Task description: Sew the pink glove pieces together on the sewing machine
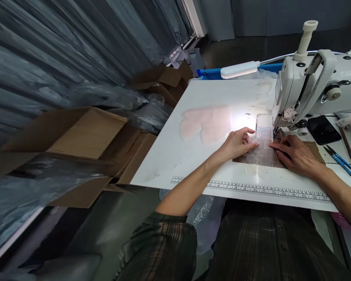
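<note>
A clear plastic sheet (262, 146) with small red marks lies under the needle area of a white sewing machine (289, 93). At its left edge, my left hand (238, 142) has its thumb and curled fingers closed on the plastic. My right hand (296, 155) grips the opposite edge, just below the presser foot (276, 132), with its fingertips close together. Beneath the plastic and both hands is a brown patch (276, 161) on the white tabletop (163, 156). Exactly how the fingertips meet the plastic is hard to make out.
Right of the machine base lie a black phone (324, 130), blue-handled thread snips (342, 159) and a brown stick-like tool (348, 148). A white lamp (240, 70) hangs over the table's back. A printed ruler (251, 189) runs along the front edge. Open cardboard boxes (87, 132) stand left.
</note>
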Action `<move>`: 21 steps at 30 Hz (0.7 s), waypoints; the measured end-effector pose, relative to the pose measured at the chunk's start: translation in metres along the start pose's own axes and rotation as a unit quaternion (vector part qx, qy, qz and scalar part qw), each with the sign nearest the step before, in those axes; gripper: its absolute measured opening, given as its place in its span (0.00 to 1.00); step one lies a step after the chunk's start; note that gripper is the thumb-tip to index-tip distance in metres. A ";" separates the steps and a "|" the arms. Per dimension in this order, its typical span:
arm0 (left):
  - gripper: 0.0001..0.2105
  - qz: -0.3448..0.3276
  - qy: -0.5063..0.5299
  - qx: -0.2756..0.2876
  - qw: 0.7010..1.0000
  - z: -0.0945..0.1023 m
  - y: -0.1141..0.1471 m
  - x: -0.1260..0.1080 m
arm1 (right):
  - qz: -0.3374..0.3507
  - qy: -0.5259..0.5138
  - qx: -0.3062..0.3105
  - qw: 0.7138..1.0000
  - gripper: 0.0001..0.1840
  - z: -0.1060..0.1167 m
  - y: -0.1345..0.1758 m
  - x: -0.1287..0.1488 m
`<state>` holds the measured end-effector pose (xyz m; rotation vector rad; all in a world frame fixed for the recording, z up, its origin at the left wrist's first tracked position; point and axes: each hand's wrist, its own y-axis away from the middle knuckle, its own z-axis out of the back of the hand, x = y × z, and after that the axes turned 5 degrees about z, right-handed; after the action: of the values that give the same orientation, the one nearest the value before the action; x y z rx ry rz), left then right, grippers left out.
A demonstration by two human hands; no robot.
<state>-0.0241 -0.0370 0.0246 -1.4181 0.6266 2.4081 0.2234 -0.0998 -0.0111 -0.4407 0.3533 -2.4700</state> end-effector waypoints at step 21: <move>0.20 -0.032 -0.034 0.018 0.999 -0.003 0.003 -0.002 | 0.007 -0.029 -0.011 0.999 0.20 0.008 0.005 0.002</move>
<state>-0.0216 -0.0409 0.0259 -1.3163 0.5956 2.3734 0.2275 -0.1062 -0.0053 -0.5157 0.3597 -2.4360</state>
